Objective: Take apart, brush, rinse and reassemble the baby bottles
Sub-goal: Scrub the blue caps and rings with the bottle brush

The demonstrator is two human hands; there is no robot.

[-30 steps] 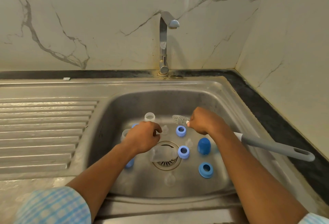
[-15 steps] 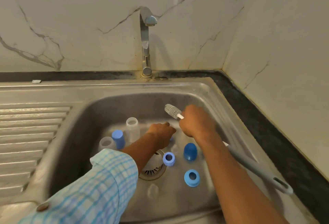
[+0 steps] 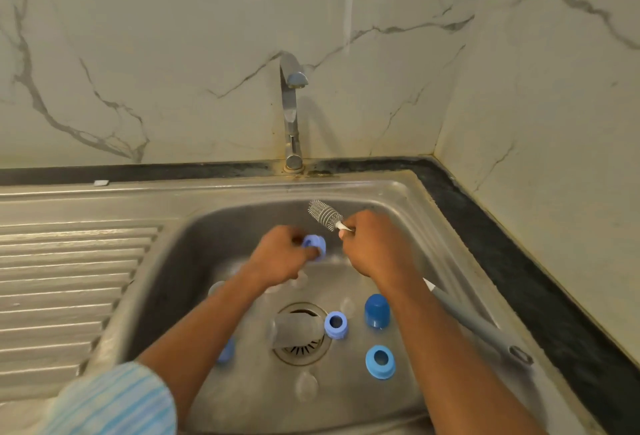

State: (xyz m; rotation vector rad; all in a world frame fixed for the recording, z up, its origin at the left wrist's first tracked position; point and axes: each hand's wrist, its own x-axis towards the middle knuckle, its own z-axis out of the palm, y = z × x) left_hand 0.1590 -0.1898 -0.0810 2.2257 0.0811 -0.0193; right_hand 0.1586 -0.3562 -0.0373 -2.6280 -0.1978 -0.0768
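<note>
Nearest to us, our left sleeve, striped in light blue, is filling the lower left corner. Both our forearms are reaching forward into the steel sink, where the parts of the baby bottles are lying separated.

On the sink floor close to us, a clear teat is sitting alone. To its right, the near ring, light blue, is lying with its hole upward. A small blue piece is showing from under our left forearm; we cannot tell what it is. A clear bottle is lying on its side across the drain. Just beside its right end the middle ring is standing, and near that a dark blue cap is standing with its dome upward.

Farther in, our left hand is pinching the held ring between thumb and fingers. The ring is blurred. Our right hand is gripping the bottle brush with curled fingers, on the white neck just under the grey bristles. The bristle head is pointing up and to the left, near the held ring but apart from it. The grey handle is running back beside our right forearm, over the right side of the sink.

To the left, the ribbed drainboard is stretching away. Behind the sink the tap is standing at the rim, with its spout turned toward us. The black worktop is bordering the sink, and the marble wall is rising behind it.
</note>
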